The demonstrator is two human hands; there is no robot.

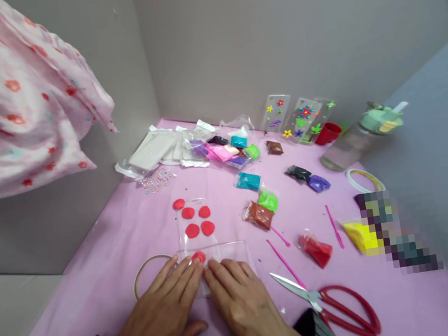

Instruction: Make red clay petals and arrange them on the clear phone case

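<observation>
My left hand (156, 307) lies with its fingers stretched out flat on a clear plastic sheet (234, 249). Beside it, my right hand (244, 300) also rests flat on the sheet, the index fingertips of both hands close together. A flattened red clay piece (198, 258) shows through the plastic just ahead of the fingertips. Beyond the sheet is a clear phone case (201, 240) with several flat red clay discs (192, 230) on it. One small red clay piece (179, 204) sits at its far left corner. A ring-shaped tape roll (136, 279) lies partly behind my left hand.
Red-handled scissors (310, 295) lie right of my right hand, near pink sticks (284, 263) and wrapped red clay (316, 249). Further back are clay packets (258, 214), white packages (152, 150), decorated cases (277, 112) and a bottle (343, 147). Patterned cloth (15, 98) hangs upper left.
</observation>
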